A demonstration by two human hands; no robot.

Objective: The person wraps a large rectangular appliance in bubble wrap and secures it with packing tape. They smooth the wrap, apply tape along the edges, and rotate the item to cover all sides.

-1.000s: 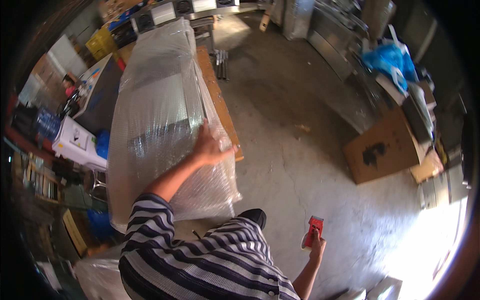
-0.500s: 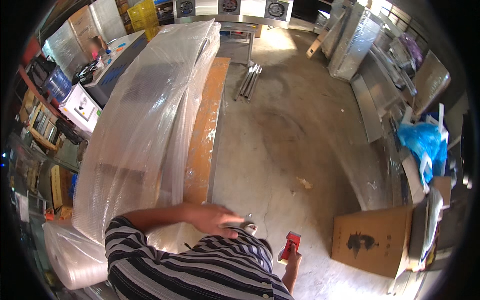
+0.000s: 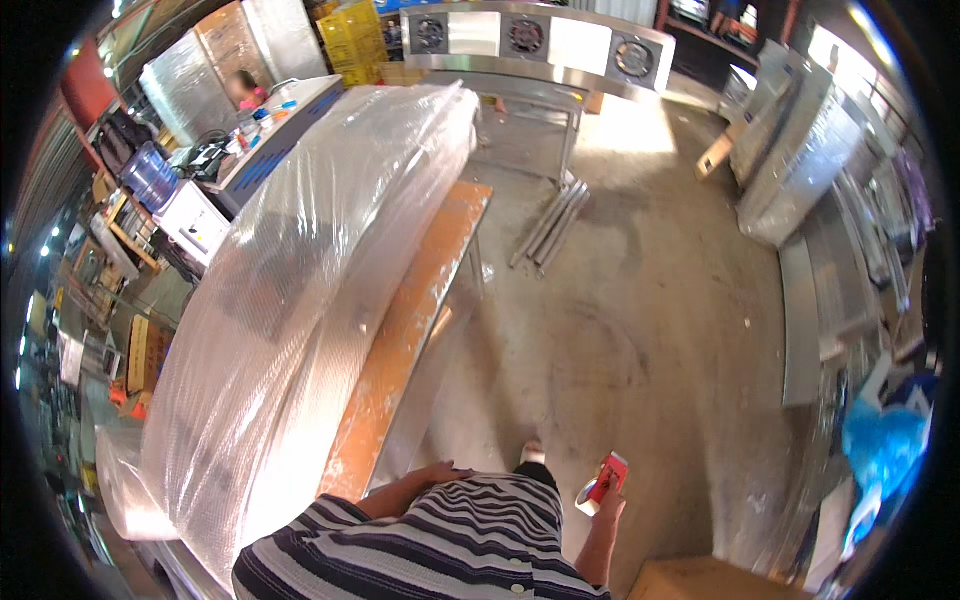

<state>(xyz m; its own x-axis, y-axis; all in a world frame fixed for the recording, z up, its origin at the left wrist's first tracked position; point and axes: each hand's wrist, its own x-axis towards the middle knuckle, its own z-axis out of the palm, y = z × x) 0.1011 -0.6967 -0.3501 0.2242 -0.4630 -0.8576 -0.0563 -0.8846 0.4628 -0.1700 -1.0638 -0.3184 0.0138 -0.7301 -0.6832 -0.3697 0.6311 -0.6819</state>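
Note:
A long bulky object wrapped in clear bubble wrap [image 3: 310, 290] lies on an orange-topped table [image 3: 410, 330] at my left. My left hand [image 3: 437, 474] rests low against my striped shirt, close to the table's near edge, fingers apart and holding nothing. My right hand [image 3: 606, 500] hangs at my right side over the concrete floor, shut on a red tape dispenser [image 3: 603, 482] with a roll of tape on it.
Metal tubes [image 3: 548, 222] lie on the floor past the table. Stainless steel units [image 3: 800, 160] line the right side, a blue bag [image 3: 885, 445] and a cardboard box [image 3: 700, 580] sit at lower right. Shelves, a water bottle [image 3: 152, 175] and yellow crates [image 3: 350, 40] stand behind.
My left hand has come off the bubble wrap and dropped to my body. The view has swung along the wrapped object toward its far end; the tape dispenser stays in my right hand.

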